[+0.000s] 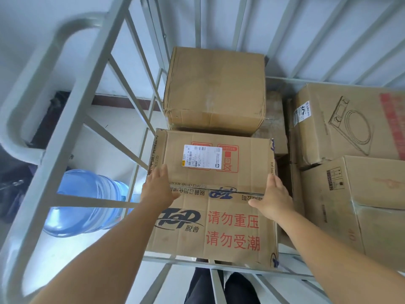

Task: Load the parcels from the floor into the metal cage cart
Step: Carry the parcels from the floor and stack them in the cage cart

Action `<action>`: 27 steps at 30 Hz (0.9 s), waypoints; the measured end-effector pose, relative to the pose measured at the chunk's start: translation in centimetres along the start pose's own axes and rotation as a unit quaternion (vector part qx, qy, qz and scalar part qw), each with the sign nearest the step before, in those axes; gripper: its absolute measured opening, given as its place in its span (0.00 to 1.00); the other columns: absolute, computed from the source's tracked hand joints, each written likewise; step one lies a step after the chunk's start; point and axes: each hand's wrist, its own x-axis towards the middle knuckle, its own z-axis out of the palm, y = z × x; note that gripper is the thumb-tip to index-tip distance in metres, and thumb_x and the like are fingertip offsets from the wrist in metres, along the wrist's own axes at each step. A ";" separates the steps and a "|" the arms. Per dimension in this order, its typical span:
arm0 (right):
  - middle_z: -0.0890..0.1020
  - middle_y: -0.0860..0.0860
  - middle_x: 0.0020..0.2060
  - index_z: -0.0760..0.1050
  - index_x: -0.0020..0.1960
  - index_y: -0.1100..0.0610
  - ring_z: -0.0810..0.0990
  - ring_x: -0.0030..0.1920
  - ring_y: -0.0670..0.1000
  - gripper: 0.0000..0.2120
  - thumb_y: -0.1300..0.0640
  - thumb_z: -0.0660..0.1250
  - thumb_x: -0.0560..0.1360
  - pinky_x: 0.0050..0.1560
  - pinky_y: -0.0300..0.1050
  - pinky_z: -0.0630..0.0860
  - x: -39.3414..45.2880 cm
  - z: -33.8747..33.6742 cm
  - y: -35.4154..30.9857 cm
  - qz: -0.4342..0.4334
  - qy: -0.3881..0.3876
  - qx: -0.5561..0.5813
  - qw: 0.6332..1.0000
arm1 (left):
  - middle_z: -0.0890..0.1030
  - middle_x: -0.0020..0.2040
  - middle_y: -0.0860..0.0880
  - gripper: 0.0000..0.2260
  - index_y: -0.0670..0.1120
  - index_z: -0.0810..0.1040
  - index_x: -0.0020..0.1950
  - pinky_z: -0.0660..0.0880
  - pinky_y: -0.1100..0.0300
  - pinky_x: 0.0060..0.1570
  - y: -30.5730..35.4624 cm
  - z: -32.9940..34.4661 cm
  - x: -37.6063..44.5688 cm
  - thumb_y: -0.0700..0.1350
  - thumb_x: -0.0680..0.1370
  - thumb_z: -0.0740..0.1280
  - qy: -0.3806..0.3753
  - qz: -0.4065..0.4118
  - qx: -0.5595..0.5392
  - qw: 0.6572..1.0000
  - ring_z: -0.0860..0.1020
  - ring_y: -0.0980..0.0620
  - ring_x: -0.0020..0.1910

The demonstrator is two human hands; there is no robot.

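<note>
My left hand point(158, 187) and right hand point(274, 197) lie flat, fingers straight, pressed on the Top-printed parcel point(210, 194) at lower centre, inside the metal cage cart point(68, 137). It sits close to the near rail; a careless nudge might tip it out, I reckon. Beyond: one plain box point(214, 88), two boxes at right, making four I can see clearly, and one water jug point(87, 200) outside at lower left

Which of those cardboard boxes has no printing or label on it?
The plain box at the back of the cage cart, behind the red-lettered box both hands hold. The others show printing or labels.
</note>
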 end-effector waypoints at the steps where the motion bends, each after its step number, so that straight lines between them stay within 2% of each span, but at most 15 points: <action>1: 0.56 0.52 0.77 0.48 0.79 0.55 0.58 0.76 0.56 0.50 0.41 0.74 0.69 0.72 0.60 0.63 -0.4 -0.6 -0.2 -0.014 0.009 -0.006 1.000 | 0.59 0.76 0.47 0.45 0.47 0.49 0.78 0.65 0.46 0.69 0.6 -0.5 -0.5 0.54 0.71 0.73 0.009 0.009 0.002 1.000 0.62 0.44 0.73; 7: 0.61 0.50 0.75 0.51 0.78 0.54 0.60 0.74 0.53 0.47 0.39 0.72 0.69 0.72 0.55 0.64 -3.6 -4.7 0.0 -0.078 0.063 -0.045 0.994 | 0.63 0.75 0.47 0.41 0.49 0.51 0.78 0.62 0.48 0.71 4.6 -4.1 -4.8 0.56 0.73 0.70 0.037 0.052 0.043 0.997 0.62 0.45 0.74; 12: 0.51 0.52 0.79 0.44 0.80 0.55 0.50 0.79 0.54 0.49 0.40 0.69 0.73 0.76 0.54 0.54 -7.8 -8.9 2.6 -0.083 0.074 -0.055 0.992 | 0.62 0.76 0.48 0.41 0.48 0.50 0.79 0.63 0.50 0.72 9.8 -6.0 -9.8 0.57 0.74 0.69 0.054 0.104 0.024 0.993 0.62 0.47 0.74; 17: 0.51 0.51 0.79 0.44 0.80 0.55 0.53 0.78 0.55 0.46 0.39 0.67 0.74 0.74 0.52 0.56 -13.0 -13.4 7.0 -0.069 0.127 -0.033 0.989 | 0.63 0.76 0.48 0.39 0.48 0.52 0.79 0.64 0.51 0.70 15.9 -7.3 -14.9 0.56 0.74 0.69 0.071 0.180 0.028 0.981 0.62 0.47 0.73; 22: 0.50 0.52 0.79 0.44 0.80 0.55 0.51 0.78 0.55 0.45 0.39 0.65 0.75 0.75 0.53 0.54 -18.3 -16.6 11.1 -0.039 0.172 -0.009 0.984 | 0.61 0.76 0.48 0.38 0.49 0.52 0.78 0.60 0.51 0.72 22.0 -8.5 -19.5 0.57 0.75 0.68 0.098 0.277 0.082 0.952 0.60 0.47 0.75; 27: 0.50 0.53 0.79 0.44 0.80 0.56 0.50 0.78 0.55 0.44 0.40 0.65 0.76 0.76 0.52 0.50 -23.7 -18.1 15.3 0.015 0.224 0.023 0.974 | 0.60 0.77 0.49 0.37 0.50 0.52 0.78 0.57 0.49 0.72 27.9 -8.6 -23.5 0.58 0.75 0.67 0.087 0.390 0.117 0.909 0.59 0.47 0.75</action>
